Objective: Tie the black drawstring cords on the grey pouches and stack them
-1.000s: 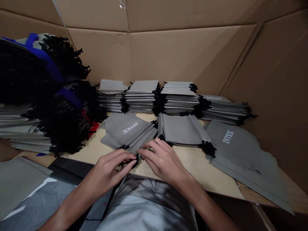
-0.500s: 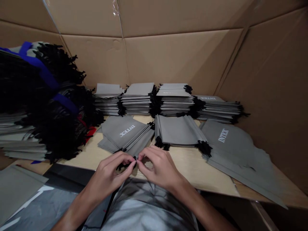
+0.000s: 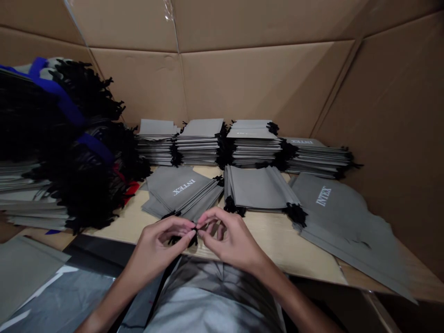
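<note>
My left hand (image 3: pixel 166 240) and my right hand (image 3: pixel 225 233) meet at the table's front edge, thumb and forefinger of each pinched together. Between the fingertips is a black drawstring cord (image 3: pixel 194 228), with more black cord showing under the left fingers. Just beyond the hands lies a fanned pile of grey pouches (image 3: pixel 183 188) printed INTEX, their black cords toward me. Right of it sits a neater stack of grey pouches (image 3: pixel 258 187) with black cord bunches at its front corners. What the cord in my fingers belongs to is partly hidden by the hands.
Several stacks of grey pouches (image 3: pixel 201 143) line the back of the table. A tall bundle with black cords and blue straps (image 3: pixel 65 101) stands at left. Larger grey INTEX sheets (image 3: pixel 347 226) overhang the right front edge. Cardboard walls (image 3: pixel 263 83) enclose the table.
My right hand's fingers have lifted and spread slightly, with its thumb and forefinger still at the cord. The left hand stays nearly in place. The pouches have not moved.
</note>
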Tool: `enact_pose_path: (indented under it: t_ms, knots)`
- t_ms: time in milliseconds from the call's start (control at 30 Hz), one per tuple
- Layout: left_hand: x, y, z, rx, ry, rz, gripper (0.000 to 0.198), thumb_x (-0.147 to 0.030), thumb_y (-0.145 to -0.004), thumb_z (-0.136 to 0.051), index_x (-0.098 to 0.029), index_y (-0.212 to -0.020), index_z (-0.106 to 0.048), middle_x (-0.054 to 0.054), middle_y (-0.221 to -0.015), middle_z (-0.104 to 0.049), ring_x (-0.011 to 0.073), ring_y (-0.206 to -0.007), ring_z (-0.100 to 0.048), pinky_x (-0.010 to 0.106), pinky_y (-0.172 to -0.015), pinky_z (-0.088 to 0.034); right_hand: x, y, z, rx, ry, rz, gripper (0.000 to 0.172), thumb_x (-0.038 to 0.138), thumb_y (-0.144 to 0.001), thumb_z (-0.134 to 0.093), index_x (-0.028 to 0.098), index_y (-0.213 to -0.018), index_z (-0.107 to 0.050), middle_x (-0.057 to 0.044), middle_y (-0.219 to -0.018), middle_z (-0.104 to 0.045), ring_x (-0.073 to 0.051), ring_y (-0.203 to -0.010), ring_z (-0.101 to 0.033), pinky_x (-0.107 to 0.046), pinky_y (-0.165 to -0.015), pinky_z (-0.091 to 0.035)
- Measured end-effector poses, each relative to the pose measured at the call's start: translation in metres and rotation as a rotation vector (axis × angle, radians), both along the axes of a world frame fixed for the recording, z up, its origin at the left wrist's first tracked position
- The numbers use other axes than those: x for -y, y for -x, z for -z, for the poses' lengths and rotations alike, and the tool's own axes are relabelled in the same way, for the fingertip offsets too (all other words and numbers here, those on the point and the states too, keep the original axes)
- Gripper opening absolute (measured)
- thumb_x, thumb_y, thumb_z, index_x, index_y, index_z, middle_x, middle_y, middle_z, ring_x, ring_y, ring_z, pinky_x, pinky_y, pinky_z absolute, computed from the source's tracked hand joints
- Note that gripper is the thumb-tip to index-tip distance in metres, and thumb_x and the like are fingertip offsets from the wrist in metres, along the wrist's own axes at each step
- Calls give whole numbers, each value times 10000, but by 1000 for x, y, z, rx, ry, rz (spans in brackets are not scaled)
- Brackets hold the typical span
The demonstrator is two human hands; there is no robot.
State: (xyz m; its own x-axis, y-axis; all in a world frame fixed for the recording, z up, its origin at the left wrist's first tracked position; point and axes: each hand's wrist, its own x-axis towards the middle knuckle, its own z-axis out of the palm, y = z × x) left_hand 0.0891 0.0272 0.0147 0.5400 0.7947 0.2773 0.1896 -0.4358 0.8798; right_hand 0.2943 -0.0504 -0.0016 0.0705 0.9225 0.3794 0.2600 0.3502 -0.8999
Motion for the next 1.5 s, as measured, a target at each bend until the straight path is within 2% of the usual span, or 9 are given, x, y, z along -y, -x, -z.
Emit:
enact_pose_path:
  t_ms: [167, 333, 533, 867, 1000, 1133, 1300, 1400, 1500]
  knots:
    - [-2, 0, -2, 34, 172, 8, 190, -371, -871, -898, -210, -962, -855, 45, -876, -888, 210, -817, -862, 238, -749, -698, -1, -1, 6, 63, -78, 32, 222, 210, -906, -775, 244, -1121, -731, 0, -969, -814, -139, -782, -728, -216, -647, -536]
    - [-5, 6, -3, 17, 239, 70, 234, -421, -889, -905, -214, -993, -868, 52, -900, -899, 197, -820, -862, 212, -744, -677, -1, -3, 8, 122, -143, 29, 297, 170, -892, -775, 254, -1172, -720, 4, -991, -825, -137, -798, -725, -223, -690, -552]
    - [-6, 8, -3, 24, 297, 109, 303, -460, -883, -922, -203, -1037, -883, 86, -989, -908, 249, -923, -875, 284, -837, -697, 0, -2, 6, 177, -204, 41, 288, 182, -919, -776, 258, -1191, -716, -2, -1013, -813, -143, -811, -714, -232, -699, -553]
    - [-10, 12, 4, 102, 435, 116, 307, -461, -892, -940, -197, -1037, -883, 50, -875, -873, 182, -809, -798, 229, -764, -645, 5, 6, 4, 237, -236, 50, 208, 193, -996, -686, 251, -1194, -709, -16, -1021, -768, -156, -818, -688, -262, -745, -535]
    - [-9, 13, 5, 117, 499, 105, 318, -461, -872, -961, -195, -1024, -875, 52, -886, -869, 179, -841, -784, 212, -778, -627, 10, 8, -1, 194, -184, 20, 357, 121, -904, -569, 242, -1216, -695, -25, -1058, -745, -180, -879, -688, -290, -782, -521]
    - [-8, 12, 6, 145, 552, 98, 315, -455, -846, -983, -199, -997, -877, 38, -858, -850, 158, -814, -759, 179, -737, -596, 14, 6, -6, 167, -192, 3, 470, 161, -800, -456, 224, -1200, -695, -44, -1068, -719, -222, -940, -675, -330, -805, -510]
    - [-6, 8, 1, 187, 624, 86, 343, -469, -809, -1005, -193, -970, -880, 40, -831, -840, 147, -792, -749, 163, -726, -578, 17, 7, -11, 213, -114, 77, 374, 176, -864, -421, 243, -1110, -694, -25, -1022, -714, -206, -833, -642, -333, -757, -470]
    - [-6, 7, -2, 217, 653, 79, 351, -476, -782, -1019, -196, -942, -879, 34, -804, -833, 146, -778, -749, 158, -717, -578, 17, 10, -14, 223, -59, 94, 277, 190, -953, -488, 259, -1129, -690, -10, -1057, -738, -196, -900, -682, -313, -792, -475]
    - [-6, 6, -2, 229, 657, 62, 371, -493, -755, -1031, -196, -919, -882, 24, -784, -822, 134, -745, -729, 152, -694, -576, 16, 13, -15, 252, -44, 112, 156, 267, -1007, -605, 266, -1133, -696, 0, -1050, -748, -176, -858, -682, -294, -759, -465]
